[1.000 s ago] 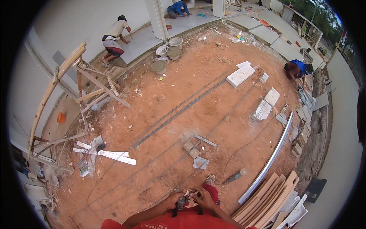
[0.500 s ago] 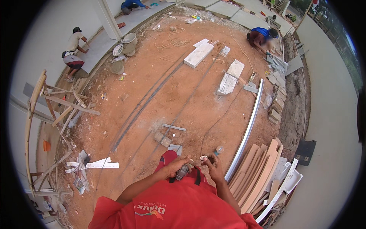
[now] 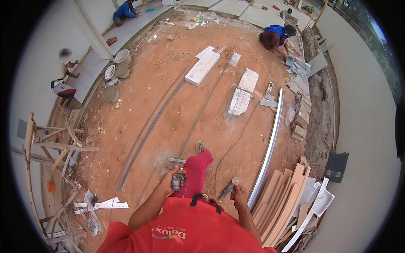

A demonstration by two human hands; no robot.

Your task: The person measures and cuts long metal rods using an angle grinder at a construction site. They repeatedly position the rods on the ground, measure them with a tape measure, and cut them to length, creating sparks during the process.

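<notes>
My left hand [image 3: 168, 181] is wrapped round a small grey reel-like tool [image 3: 176, 182], held over my red trouser leg [image 3: 196, 173]. A thin white line seems to hang beside it. My right hand [image 3: 239, 195] is closed in front of my right side; whatever its fingers pinch is too small to make out. Just beyond it, an angle grinder [image 3: 228, 188] with a blue-grey body and a round disc appears on the dirt, its dark cord running away. My sandalled foot [image 3: 201, 146] is ahead on the ground.
Long dark rods [image 3: 154, 126] cross the reddish dirt. White blocks [image 3: 202, 69] lie ahead. A long white metal profile [image 3: 270, 147] and stacked wooden boards [image 3: 278, 202] are on the right. A wooden trestle [image 3: 59, 147] stands left. Co-workers crouch or bend at the edges.
My hands have moved apart from close together at my waist, the left with the grey tool. My leg has stepped forward, and the ground and grinder have shifted nearer in view.
</notes>
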